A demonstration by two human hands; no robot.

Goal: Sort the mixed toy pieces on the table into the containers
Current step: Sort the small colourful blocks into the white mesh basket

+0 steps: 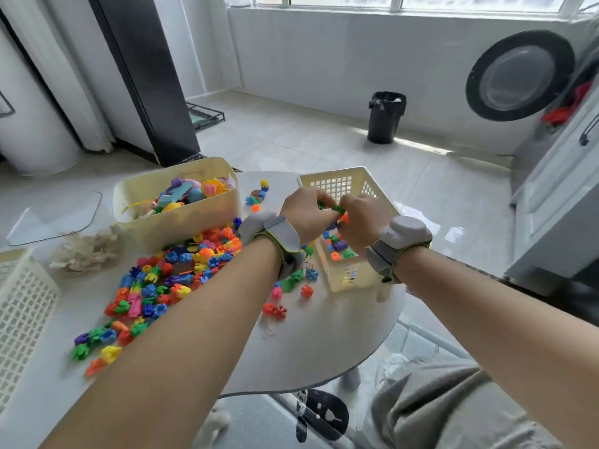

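Note:
My left hand (pixel 306 213) and my right hand (pixel 364 218) meet above the cream lattice basket (pixel 343 273). Together they grip a joined cluster of toy pieces, with a green piece (pixel 338 208) and an orange piece (pixel 344 218) showing between the fingers. Several small coloured pieces lie inside that basket. A large pile of mixed coloured interlocking pieces (pixel 168 280) spreads over the white table (pixel 324 348) to the left of my arms. A solid cream bin (pixel 176 223) behind the pile holds larger pastel toys.
A white lattice basket (pixel 22 319) stands at the left table edge. A heap of pale pieces (pixel 86 252) lies beside the bin. A few loose pieces (pixel 259 194) sit between the two containers. On the floor beyond are a black waste bin (pixel 385 118) and a washing machine door (pixel 518 76).

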